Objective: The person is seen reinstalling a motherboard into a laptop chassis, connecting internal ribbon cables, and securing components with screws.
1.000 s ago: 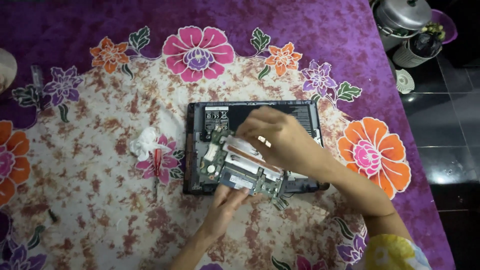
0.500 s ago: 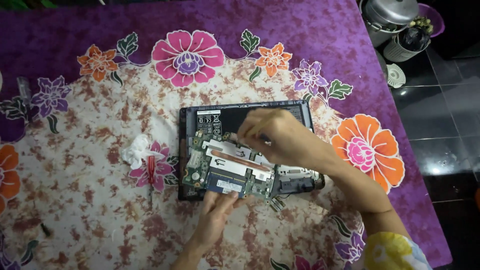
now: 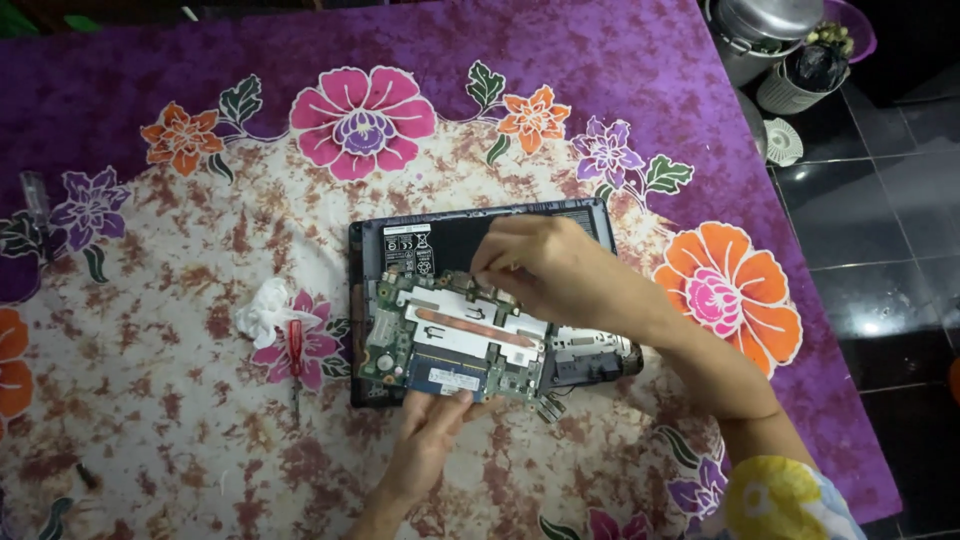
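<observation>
head view: at frame centre my left hand (image 3: 432, 440) pinches the lower edge of the green motherboard (image 3: 455, 340) in the open black laptop shell (image 3: 470, 240); my right hand (image 3: 555, 265), fingers curled, grips its upper edge. red screwdriver (image 3: 295, 345) lies left.

A red-handled screwdriver (image 3: 295, 345) is laid beside a crumpled white tissue (image 3: 264, 308) on the flowered purple cloth (image 3: 620, 60). On the dark tiled floor (image 3: 870, 220) (upper right) a metal pot (image 3: 765, 25) is seen.
</observation>
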